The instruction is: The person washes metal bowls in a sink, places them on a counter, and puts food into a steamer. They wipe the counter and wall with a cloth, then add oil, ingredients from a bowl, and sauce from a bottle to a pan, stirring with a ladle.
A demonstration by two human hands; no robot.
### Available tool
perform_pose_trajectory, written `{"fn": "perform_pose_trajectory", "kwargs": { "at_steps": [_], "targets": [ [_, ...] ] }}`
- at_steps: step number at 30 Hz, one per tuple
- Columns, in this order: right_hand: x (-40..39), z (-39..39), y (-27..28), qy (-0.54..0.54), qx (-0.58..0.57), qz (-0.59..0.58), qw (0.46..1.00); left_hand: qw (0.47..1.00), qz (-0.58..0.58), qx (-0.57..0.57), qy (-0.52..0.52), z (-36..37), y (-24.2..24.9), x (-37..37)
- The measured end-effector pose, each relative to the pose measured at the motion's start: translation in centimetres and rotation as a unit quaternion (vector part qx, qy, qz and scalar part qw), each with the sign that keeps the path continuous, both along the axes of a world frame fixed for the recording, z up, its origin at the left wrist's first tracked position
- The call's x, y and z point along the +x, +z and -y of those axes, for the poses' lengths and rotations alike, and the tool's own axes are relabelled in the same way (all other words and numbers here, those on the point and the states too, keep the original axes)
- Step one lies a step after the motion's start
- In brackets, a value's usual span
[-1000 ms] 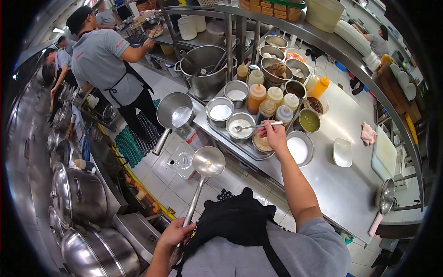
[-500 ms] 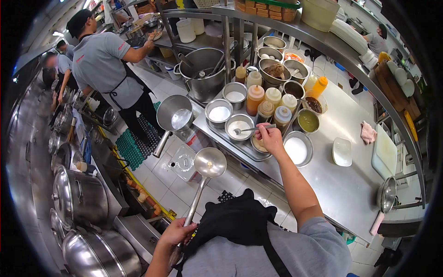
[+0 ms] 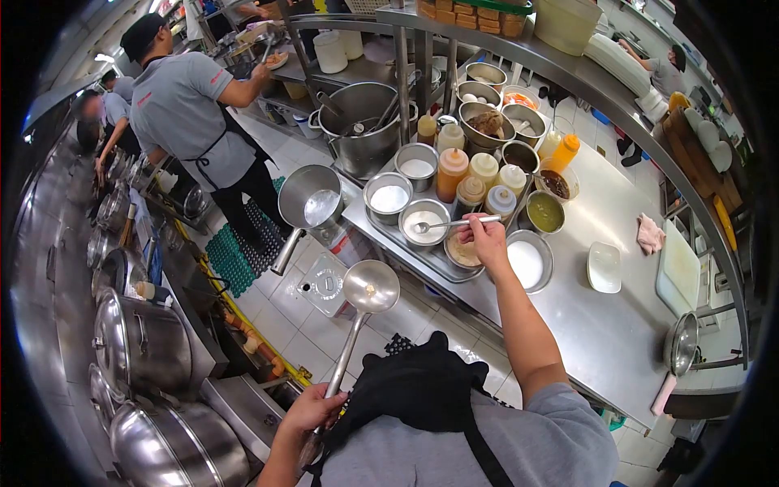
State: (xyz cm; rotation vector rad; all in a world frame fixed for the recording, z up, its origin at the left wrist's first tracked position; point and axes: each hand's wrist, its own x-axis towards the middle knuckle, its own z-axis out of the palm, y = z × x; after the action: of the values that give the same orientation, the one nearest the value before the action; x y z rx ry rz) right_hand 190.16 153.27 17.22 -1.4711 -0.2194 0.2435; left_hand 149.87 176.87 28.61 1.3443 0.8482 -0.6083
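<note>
**A:** Which way do the tools point, and where are they?

**B:** The spoon [image 3: 451,223] lies nearly level just above the middle of the frame. Its long axis runs left to right, and its bowl sits at the left over a steel tub of white powder [image 3: 423,221]. The ladle [image 3: 363,312] sits lower, left of centre, above the tiled floor. Its handle rises from the lower left and its cup [image 3: 371,286] faces up.

**A:** And the hands?

**B:** The right hand [image 3: 488,241] is closed, pinching the spoon's handle at its right end, above a dish of tan paste [image 3: 462,252]. The left hand [image 3: 311,412], near the bottom edge, is wrapped tight round the ladle's handle.

**A:** How many of each?

**B:** One spoon, one ladle. Three tubs of white powder stand in the tray, with a wider bowl of white powder [image 3: 527,261] to the right of the hand.
</note>
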Motion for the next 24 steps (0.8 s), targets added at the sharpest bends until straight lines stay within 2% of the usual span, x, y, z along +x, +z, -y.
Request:
{"fn": "perform_pose_trajectory", "kwargs": {
  "at_steps": [9,20,22,23,24],
  "targets": [
    [0.0,0.6,1.0,0.005,0.044,-0.039,0.998,1.000,0.004,0.000,-0.008,-0.4,-0.3,0.1],
    [-3.0,0.2,7.8,0.026,0.066,-0.030,0.997,0.999,0.021,-0.009,-0.026,-1.0,-0.6,0.5],
    [-4.1,-0.1,8.8,0.053,-0.009,0.070,0.996,0.999,0.020,-0.019,-0.019,-1.2,-1.1,0.4],
    [-4.7,-0.3,8.9,0.049,-0.118,0.178,0.976,0.999,0.021,-0.029,-0.019,-1.3,-1.3,0.3],
    [-5.0,-0.8,8.9,0.053,-0.120,0.175,0.976,0.999,0.017,-0.031,-0.015,-1.2,-1.3,0.3]
  ]
}}
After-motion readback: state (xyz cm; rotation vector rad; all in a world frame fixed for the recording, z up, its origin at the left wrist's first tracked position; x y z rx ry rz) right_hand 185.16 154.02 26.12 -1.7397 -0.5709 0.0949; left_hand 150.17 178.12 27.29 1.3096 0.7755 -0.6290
